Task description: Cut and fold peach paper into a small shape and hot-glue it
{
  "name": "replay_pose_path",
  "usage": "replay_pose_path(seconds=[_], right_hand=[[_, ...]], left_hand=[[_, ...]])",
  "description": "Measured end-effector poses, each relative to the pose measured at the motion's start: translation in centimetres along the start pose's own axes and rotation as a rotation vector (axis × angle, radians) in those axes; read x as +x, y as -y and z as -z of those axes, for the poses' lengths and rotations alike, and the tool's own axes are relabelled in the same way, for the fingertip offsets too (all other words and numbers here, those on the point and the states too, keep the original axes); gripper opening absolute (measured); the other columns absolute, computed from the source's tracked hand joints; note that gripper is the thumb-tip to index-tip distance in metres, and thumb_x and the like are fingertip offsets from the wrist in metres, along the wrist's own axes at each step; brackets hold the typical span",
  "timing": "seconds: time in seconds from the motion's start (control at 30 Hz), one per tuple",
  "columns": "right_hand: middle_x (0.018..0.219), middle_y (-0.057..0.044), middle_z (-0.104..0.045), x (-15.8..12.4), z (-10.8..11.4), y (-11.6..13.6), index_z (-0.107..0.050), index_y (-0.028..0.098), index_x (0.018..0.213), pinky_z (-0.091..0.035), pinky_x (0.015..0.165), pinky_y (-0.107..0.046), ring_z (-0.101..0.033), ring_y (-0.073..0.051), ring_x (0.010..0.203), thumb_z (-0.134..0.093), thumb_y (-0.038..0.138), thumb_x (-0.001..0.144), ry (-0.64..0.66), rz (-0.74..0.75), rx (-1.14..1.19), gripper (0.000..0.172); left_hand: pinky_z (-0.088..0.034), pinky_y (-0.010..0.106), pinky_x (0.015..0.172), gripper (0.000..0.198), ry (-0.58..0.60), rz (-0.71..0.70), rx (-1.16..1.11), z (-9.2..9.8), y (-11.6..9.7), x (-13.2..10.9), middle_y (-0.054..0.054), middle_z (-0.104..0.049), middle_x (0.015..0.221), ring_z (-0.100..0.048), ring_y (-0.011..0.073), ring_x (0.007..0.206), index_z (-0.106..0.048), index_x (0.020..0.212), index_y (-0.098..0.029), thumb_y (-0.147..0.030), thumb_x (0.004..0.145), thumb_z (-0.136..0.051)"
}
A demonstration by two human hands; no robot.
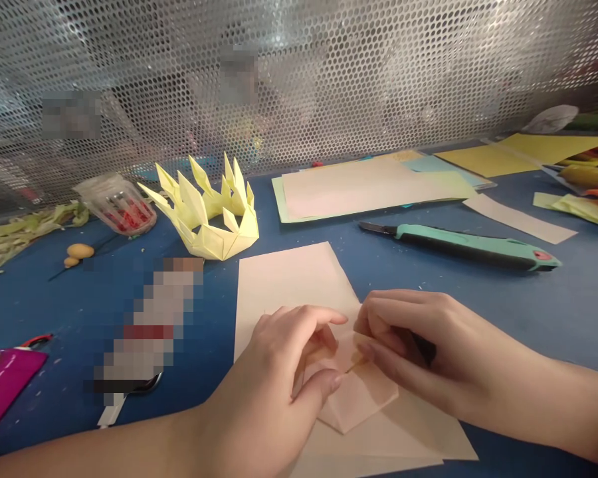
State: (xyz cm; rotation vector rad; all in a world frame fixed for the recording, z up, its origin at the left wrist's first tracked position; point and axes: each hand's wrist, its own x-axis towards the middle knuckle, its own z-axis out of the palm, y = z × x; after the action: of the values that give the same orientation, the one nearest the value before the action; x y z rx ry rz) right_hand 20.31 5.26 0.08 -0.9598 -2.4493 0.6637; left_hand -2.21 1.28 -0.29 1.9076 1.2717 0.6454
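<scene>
A pale peach paper sheet (289, 279) lies on the blue table (478, 299) in front of me. On it sits a small folded peach paper piece (361, 398). My left hand (279, 372) pinches the folded piece from the left with thumb and curled fingers. My right hand (408, 338) pinches the same piece from the right, its fingertips pressed together at the fold. The two hands almost touch over the paper.
A yellow folded paper crown (209, 212) stands at the back left. A green-handled craft knife (468, 244) lies behind my right hand. A stack of paper sheets (369, 186) and yellow sheets (523, 154) lie farther back. A perforated metal screen (299, 73) closes the back. A pink object (2, 385) is at far left.
</scene>
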Motion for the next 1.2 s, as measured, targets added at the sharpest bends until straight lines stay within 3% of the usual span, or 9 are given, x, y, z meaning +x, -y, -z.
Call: replay_pose_path(seconds=[0.13, 0.27, 0.37, 0.5, 0.63, 0.7, 0.87, 1.0, 1.2], right_hand=[[0.06, 0.009, -0.044, -0.26, -0.21, 0.2, -0.039, 0.025, 0.079, -0.029, 0.045, -0.021, -0.037, -0.008, 0.05, -0.059, 0.011, 0.085, -0.021, -0.094, 0.166, 0.026], [0.063, 0.009, -0.047, -0.53, -0.14, 0.16, -0.044, 0.025, 0.089, -0.033, 0.046, -0.021, -0.042, -0.01, 0.052, -0.06, 0.009, 0.085, 0.025, -0.179, 0.357, 0.023], [0.066, 0.008, -0.047, -0.7, 0.0, 0.07, -0.048, 0.025, 0.093, -0.033, 0.047, -0.022, -0.041, -0.01, 0.053, -0.06, 0.012, 0.086, 0.026, -0.166, 0.414, 0.019], [0.069, 0.005, -0.053, -0.54, 0.35, 0.13, -0.06, 0.023, 0.1, -0.035, 0.049, -0.022, -0.045, -0.011, 0.056, -0.06, 0.025, 0.094, 0.082, -0.127, 0.346, 0.006], [0.084, -0.004, -0.063, -0.17, 0.54, -0.04, -0.068, 0.019, 0.084, -0.045, 0.062, -0.025, -0.056, -0.013, 0.069, -0.052, 0.036, 0.102, 0.141, -0.041, 0.233, 0.03], [0.074, -0.002, -0.058, -0.11, 0.53, -0.25, -0.065, 0.018, 0.077, -0.042, 0.059, -0.025, -0.051, -0.013, 0.064, -0.048, 0.038, 0.104, 0.11, -0.054, 0.216, 0.038], [0.059, 0.005, -0.036, -0.27, 0.56, -0.44, -0.056, 0.02, 0.066, -0.025, 0.045, -0.023, -0.03, -0.01, 0.053, -0.055, 0.048, 0.101, 0.062, -0.145, 0.341, 0.045], [0.058, 0.004, -0.042, -0.5, 0.59, -0.31, -0.066, 0.02, 0.073, -0.026, 0.044, -0.023, -0.032, -0.01, 0.052, -0.052, 0.052, 0.101, 0.056, -0.148, 0.315, 0.045], [0.055, 0.004, -0.05, -1.01, 0.26, -0.69, -0.078, 0.022, 0.083, -0.027, 0.042, -0.022, -0.036, -0.01, 0.05, -0.053, 0.043, 0.102, -0.026, -0.092, 0.196, 0.038]], left_hand=[[-0.047, 0.045, 0.103, 0.038, -0.014, -0.049, 0.06, -0.12, -0.03, 0.0, 0.006, -0.065, 0.124, -0.061, 0.0263, 0.117, -0.054, 0.126, -0.023, -0.015, 0.089, -0.06], [-0.049, 0.047, 0.094, 0.013, 0.004, -0.088, 0.129, -0.15, 0.0, 0.29, 0.005, -0.063, 0.108, -0.06, 0.0281, 0.106, -0.061, 0.102, -0.022, -0.02, 0.089, -0.059], [-0.048, 0.041, 0.087, 0.007, -0.001, -0.082, 0.097, 0.07, -0.31, 0.44, 0.002, -0.065, 0.097, -0.061, 0.025, 0.095, -0.059, 0.091, -0.022, -0.017, 0.086, -0.061], [-0.05, 0.029, 0.077, 0.009, 0.074, -0.038, -0.122, 0.49, -0.76, 0.43, -0.004, -0.069, 0.086, -0.065, 0.0165, 0.081, -0.063, 0.089, -0.023, -0.015, 0.09, -0.061], [-0.05, 0.022, 0.075, 0.012, 0.068, 0.016, -0.237, 0.65, -0.63, 0.39, -0.005, -0.072, 0.091, -0.066, 0.013, 0.082, -0.07, 0.096, -0.024, -0.015, 0.09, -0.065], [-0.048, 0.021, 0.07, 0.005, 0.069, 0.05, -0.267, 0.66, -0.46, 0.42, -0.005, -0.07, 0.083, -0.063, 0.0129, 0.076, -0.069, 0.092, -0.022, -0.022, 0.093, -0.065], [-0.033, 0.02, 0.056, 0.034, 0.005, 0.102, -0.295, 0.66, -0.27, 0.65, -0.007, -0.045, 0.061, -0.042, 0.0103, 0.061, -0.055, 0.064, -0.019, -0.033, 0.093, -0.068], [-0.035, 0.02, 0.058, 0.033, -0.001, 0.096, -0.33, 0.61, -0.34, 0.77, -0.006, -0.05, 0.065, -0.044, 0.0106, 0.064, -0.059, 0.068, -0.018, -0.036, 0.096, -0.064], [-0.033, 0.021, 0.056, 0.034, 0.006, 0.078, -0.223, 0.29, -0.38, 0.71, -0.006, -0.046, 0.064, -0.041, 0.0107, 0.062, -0.057, 0.068, -0.019, -0.034, 0.099, -0.056]])
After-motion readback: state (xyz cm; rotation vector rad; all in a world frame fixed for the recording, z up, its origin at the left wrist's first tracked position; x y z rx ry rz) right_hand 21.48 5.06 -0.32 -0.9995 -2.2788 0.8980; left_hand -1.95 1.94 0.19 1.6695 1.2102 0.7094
